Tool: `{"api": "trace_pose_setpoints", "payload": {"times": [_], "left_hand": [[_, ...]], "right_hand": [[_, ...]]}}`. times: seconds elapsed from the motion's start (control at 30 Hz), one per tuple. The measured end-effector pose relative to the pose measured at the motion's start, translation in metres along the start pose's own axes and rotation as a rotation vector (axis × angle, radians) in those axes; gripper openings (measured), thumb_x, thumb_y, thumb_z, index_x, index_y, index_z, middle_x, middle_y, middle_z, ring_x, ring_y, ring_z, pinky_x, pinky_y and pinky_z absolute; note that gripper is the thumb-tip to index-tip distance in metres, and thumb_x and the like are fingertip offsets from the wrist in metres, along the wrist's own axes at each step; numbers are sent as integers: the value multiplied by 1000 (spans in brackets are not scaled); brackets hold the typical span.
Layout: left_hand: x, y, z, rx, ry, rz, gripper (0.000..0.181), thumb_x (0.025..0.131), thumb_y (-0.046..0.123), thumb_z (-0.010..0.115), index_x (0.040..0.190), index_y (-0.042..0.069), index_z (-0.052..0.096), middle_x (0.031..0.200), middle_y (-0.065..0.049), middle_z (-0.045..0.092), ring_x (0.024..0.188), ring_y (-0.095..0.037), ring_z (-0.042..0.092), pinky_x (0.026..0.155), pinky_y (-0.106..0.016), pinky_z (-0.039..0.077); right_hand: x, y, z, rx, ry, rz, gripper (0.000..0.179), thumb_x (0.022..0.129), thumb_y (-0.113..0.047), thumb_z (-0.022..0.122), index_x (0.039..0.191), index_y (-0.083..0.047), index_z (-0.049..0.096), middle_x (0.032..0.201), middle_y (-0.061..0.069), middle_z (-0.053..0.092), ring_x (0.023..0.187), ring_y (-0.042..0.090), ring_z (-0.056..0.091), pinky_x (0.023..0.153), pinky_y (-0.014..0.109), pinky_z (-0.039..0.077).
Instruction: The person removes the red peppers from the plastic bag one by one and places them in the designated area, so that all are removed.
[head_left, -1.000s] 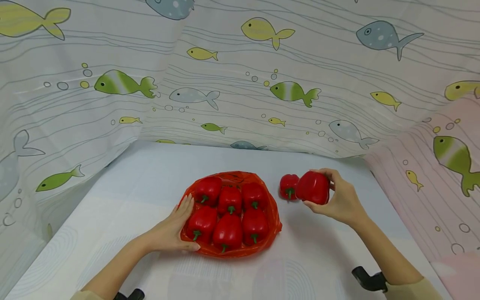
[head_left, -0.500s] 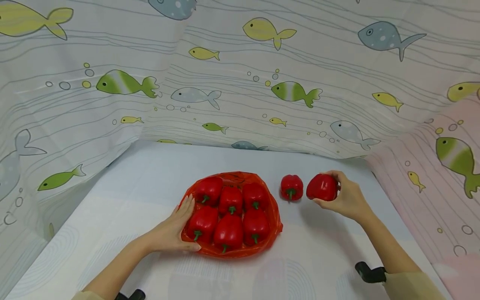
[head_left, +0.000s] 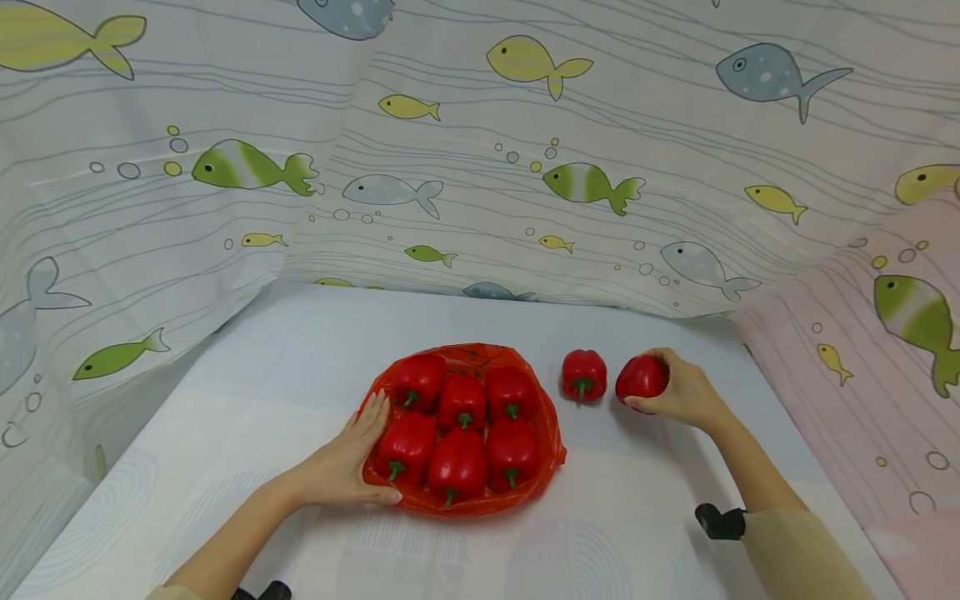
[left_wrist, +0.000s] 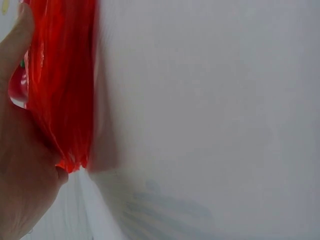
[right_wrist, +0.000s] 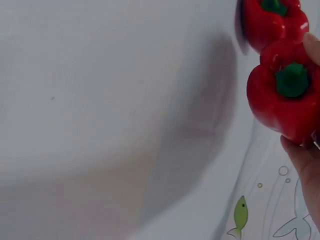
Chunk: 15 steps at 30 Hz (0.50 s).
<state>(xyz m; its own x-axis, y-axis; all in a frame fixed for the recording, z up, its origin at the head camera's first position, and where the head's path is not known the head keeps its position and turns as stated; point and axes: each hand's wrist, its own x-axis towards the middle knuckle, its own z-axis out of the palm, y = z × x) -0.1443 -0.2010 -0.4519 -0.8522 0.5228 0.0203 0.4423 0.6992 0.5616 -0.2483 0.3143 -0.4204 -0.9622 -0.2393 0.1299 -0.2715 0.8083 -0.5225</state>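
Observation:
My right hand [head_left: 684,390] grips a red bell pepper [head_left: 641,377] from its right side, thumb in front. In the right wrist view the green stem of that bell pepper [right_wrist: 270,100] faces the camera. A second red bell pepper [head_left: 583,376] sits on the table just left of it, a small gap between. My left hand [head_left: 343,458] rests against the left side of a round holder covered in red-orange plastic [head_left: 551,417], fingers fairly straight along its rim, thumb at the front. Several red bell peppers [head_left: 459,462] lie inside, stems towards me.
The white table [head_left: 300,333] bears faint arc patterns. Fish-printed curtains [head_left: 450,167] hang behind and on both sides. A black device [head_left: 720,522] is strapped at the right wrist, and another [head_left: 272,592] at the left.
My right hand has carried its bell pepper a little to the right, away from the loose one, then lowered it towards the table. My left hand stays in place.

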Motion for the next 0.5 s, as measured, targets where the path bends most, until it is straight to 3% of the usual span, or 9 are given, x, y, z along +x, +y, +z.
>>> {"api": "trace_pose_setpoints", "payload": {"times": [0.33, 0.5], "left_hand": [[1, 0, 0, -10, -10, -9, 125, 72, 61, 74, 149, -11, 8, 157, -26, 0, 144, -41, 0, 110, -64, 10], [1, 0, 1, -16, -14, -11, 125, 72, 61, 74, 149, -11, 8, 158, -25, -1, 145, -40, 0, 110, -64, 9]], "right_hand": [[12, 8, 4, -36, -71, -9, 76, 72, -34, 84, 127, 2, 46, 123, 23, 52, 113, 44, 48, 77, 55, 54], [18, 11, 7, -44, -106, 26, 78, 74, -35, 82, 135, -1, 46, 128, 24, 49, 117, 45, 45, 79, 55, 54]]}}
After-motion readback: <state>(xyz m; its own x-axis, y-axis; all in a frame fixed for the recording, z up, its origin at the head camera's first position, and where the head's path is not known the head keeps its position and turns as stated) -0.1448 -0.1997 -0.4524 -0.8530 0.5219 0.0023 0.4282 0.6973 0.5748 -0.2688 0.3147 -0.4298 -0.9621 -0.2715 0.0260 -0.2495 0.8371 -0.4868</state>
